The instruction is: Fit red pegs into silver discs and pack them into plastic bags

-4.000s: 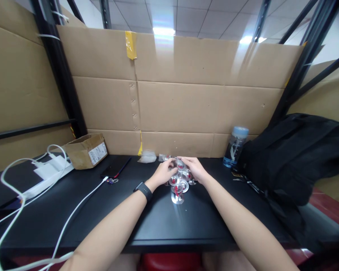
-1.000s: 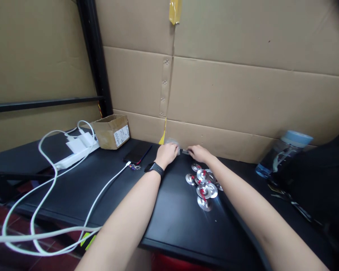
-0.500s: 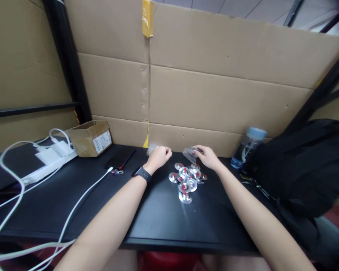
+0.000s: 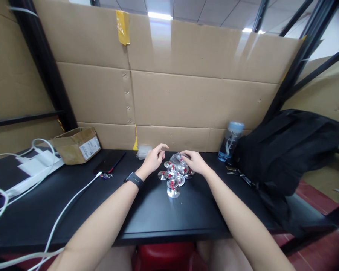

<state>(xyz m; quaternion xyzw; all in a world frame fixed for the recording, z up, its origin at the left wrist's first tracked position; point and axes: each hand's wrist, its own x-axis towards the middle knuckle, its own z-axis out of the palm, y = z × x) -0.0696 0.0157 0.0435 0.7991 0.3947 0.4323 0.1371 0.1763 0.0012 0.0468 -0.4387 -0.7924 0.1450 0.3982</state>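
Note:
Several small shiny metal discs with red centres point(image 4: 173, 178) lie in a cluster on the black table point(image 4: 164, 218). My right hand point(image 4: 194, 162) is closed on a small clear plastic bag point(image 4: 178, 158) just above the back of the cluster. My left hand point(image 4: 152, 159), with a black watch on the wrist, hovers left of the bag with its fingers loosely apart and nothing in it. A stack of clear bags point(image 4: 144, 150) lies behind my left hand, against the cardboard wall.
A phone point(image 4: 109, 162) and keys lie left of the hands, with an open cardboard box point(image 4: 77, 144), white chargers and cables point(image 4: 31, 169) further left. A blue-capped bottle point(image 4: 231, 140) and a black backpack point(image 4: 288, 150) stand at the right. Cardboard point(image 4: 186, 98) walls the back.
My right hand has brought the clear bag from the back wall over the discs. My left hand has left the bag stack and opened. The view swung from left back to centre.

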